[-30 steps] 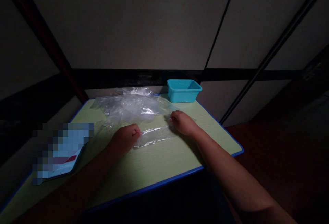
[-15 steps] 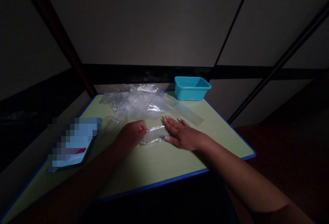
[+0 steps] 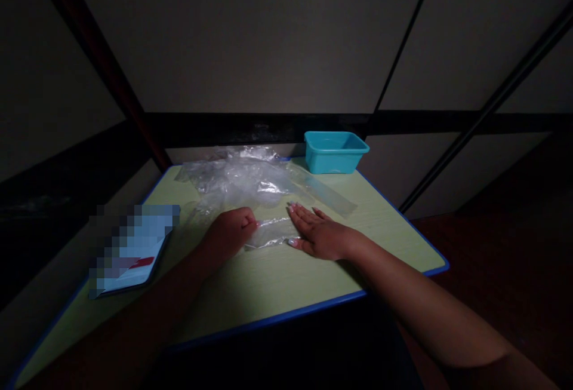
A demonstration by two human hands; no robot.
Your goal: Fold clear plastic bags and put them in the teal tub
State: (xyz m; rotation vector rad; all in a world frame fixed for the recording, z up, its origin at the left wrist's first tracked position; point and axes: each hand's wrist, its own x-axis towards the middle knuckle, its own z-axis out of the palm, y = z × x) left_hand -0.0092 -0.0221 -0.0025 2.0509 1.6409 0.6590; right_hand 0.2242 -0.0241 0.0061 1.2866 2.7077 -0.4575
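Note:
A small clear plastic bag [image 3: 271,233] lies flat on the light green tabletop [image 3: 250,294], between my two hands. My left hand [image 3: 230,232] is closed, its thumb and finger pinching the bag's left end. On the other end my right hand [image 3: 324,236] rests palm down with the fingers stretched out, covering that part of the bag. Behind both hands spreads a loose heap of crumpled clear plastic bags [image 3: 242,175]. One flat clear bag [image 3: 329,193] sticks out from the heap toward the right.
A turquoise plastic basket [image 3: 335,154] stands at the back right corner of the table. On the left lies a tablet-like device [image 3: 138,252], its screen partly blurred out. The table has a blue edge [image 3: 277,318], and panelled walls [image 3: 268,37] rise close behind it.
Hardly anything differs. The view has shifted slightly, while both hands keep the same hold and place on the small bag.

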